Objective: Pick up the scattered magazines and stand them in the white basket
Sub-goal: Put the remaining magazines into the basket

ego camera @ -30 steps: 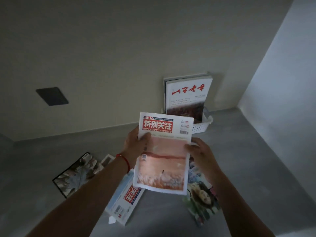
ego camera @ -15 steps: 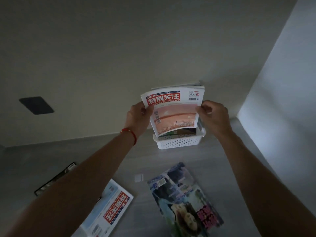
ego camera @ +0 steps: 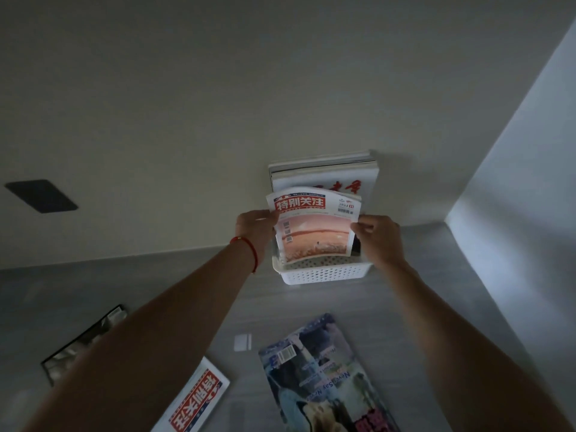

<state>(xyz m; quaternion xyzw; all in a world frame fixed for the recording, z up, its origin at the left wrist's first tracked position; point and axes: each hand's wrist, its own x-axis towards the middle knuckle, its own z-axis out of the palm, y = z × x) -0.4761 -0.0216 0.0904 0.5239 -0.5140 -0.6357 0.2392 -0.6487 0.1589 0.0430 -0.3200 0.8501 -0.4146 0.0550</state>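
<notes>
A white perforated basket (ego camera: pixel 324 272) stands on the grey floor against the wall. A magazine with a red title banner and pink cover (ego camera: pixel 314 230) is upright with its lower edge inside the basket. My left hand (ego camera: pixel 255 227) grips its left edge and my right hand (ego camera: pixel 378 236) grips its right edge. Behind it, taller white magazines (ego camera: pixel 324 174) stand in the basket, leaning on the wall. On the floor nearer me lie a blue-toned magazine (ego camera: pixel 324 375), a red-titled magazine (ego camera: pixel 196 400) and a dark-framed magazine (ego camera: pixel 84 341) partly hidden by my left arm.
A small white card (ego camera: pixel 242 342) lies on the floor between the basket and the loose magazines. A dark square plate (ego camera: pixel 40 196) is set in the wall at left. A second wall (ego camera: pixel 514 213) closes the corner on the right.
Both hands carried the red-titled magazine forward from in front of me and lowered it into the basket, in front of the taller magazines. The view has moved closer to the basket.
</notes>
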